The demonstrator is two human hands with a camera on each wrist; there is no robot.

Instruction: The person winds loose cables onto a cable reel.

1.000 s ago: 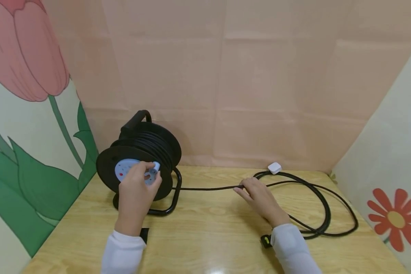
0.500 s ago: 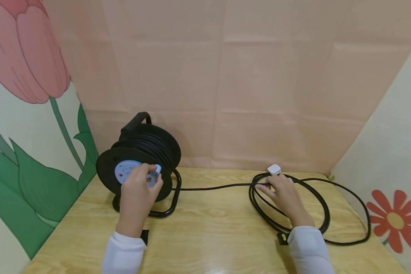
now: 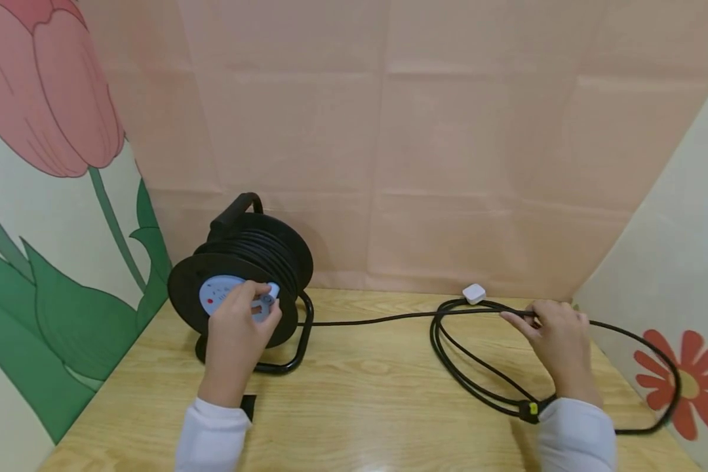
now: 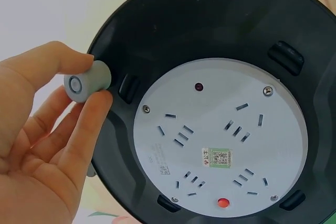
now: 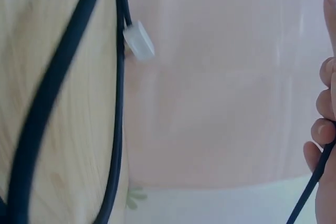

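Note:
A black cable reel (image 3: 244, 262) stands upright on the left of the table, wound with black cable. Its pale round face carries socket slots (image 4: 236, 129) and a red button (image 4: 223, 203). My left hand (image 3: 238, 334) pinches the grey crank knob (image 4: 88, 81) at the reel's rim between thumb and fingers. From the reel a black cable (image 3: 377, 321) runs right to my right hand (image 3: 560, 341), which grips it with curled fingers. Past that hand the cable loops out to the right. In the right wrist view only the edge of the hand shows.
Loose cable coils (image 3: 442, 354) lie on the wooden table (image 3: 377, 406) at the right. A white plug (image 3: 474, 294) rests at the back by the pink backdrop (image 3: 448, 164). Flower-printed panels stand at both sides.
My right hand has slid along the cable to the right, and the loop beyond it has shifted outward. My left hand stays at the knob, nearly still.

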